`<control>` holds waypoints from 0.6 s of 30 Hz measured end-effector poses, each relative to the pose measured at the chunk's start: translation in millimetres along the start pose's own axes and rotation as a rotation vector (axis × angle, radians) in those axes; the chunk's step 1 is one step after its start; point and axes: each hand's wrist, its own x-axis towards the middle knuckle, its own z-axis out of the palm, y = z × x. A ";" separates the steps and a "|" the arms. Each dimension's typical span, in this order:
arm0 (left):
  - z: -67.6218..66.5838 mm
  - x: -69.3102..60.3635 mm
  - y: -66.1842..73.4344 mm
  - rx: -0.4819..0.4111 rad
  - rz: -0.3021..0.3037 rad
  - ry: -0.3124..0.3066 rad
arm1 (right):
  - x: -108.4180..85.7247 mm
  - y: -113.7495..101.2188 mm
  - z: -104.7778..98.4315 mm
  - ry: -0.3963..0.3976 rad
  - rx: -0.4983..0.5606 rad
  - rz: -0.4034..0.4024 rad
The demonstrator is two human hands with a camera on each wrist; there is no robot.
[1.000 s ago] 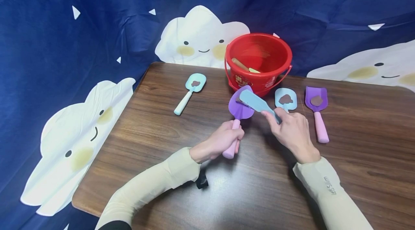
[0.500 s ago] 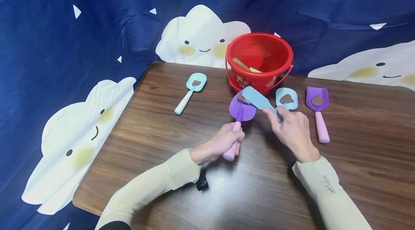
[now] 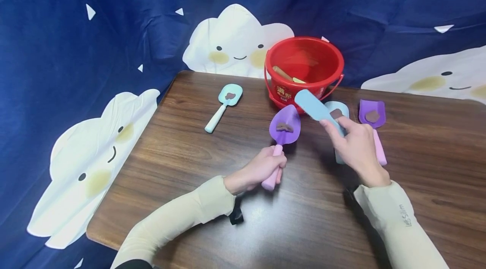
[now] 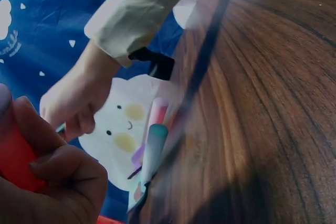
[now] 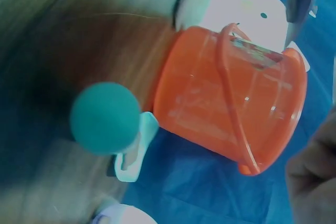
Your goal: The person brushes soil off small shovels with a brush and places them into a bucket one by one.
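Observation:
My left hand grips the pink handle of a purple toy shovel, its blade held above the table. A brown lump lies in that blade. To the right, my right hand holds a light-blue toy shovel by its handle, the blade raised before the bucket and apart from the purple one. It partly covers a second light-blue shovel with brown stuff on it, lying on the table. In the left wrist view, the left hand's curled fingers wrap the handle.
A red bucket stands at the back, with a brown handle and something pale yellow inside. Another light-blue shovel lies left, and a purple one lies right, each bearing brown stuff. A blue cloud-print cloth hangs behind the wooden table.
My right hand has drawn its light-blue shovel up and right, away from the purple blade, uncovering the brown lump there. The left hand stays nearly still.

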 end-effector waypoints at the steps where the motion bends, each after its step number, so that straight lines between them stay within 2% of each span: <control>1: -0.6 0.2 -0.4 -0.002 0.000 0.004 | 0.3 -1.0 -1.5 -0.038 -0.004 -0.015; 7: -2.4 0.9 -1.7 -0.019 -0.003 0.030 | 0.2 -8.1 -5.9 -0.341 -0.023 -0.099; 9: -2.7 0.8 -1.6 -0.028 -0.005 0.040 | -0.5 -9.9 -5.1 -0.410 -0.024 -0.110; 12: -2.8 -0.3 -1.7 -0.021 -0.007 0.046 | -1.8 -9.8 -3.0 -0.424 -0.039 -0.118; 18: -0.9 -5.1 -3.6 0.065 -0.003 -0.002 | 0.6 -5.0 -0.9 -0.309 -0.102 -0.102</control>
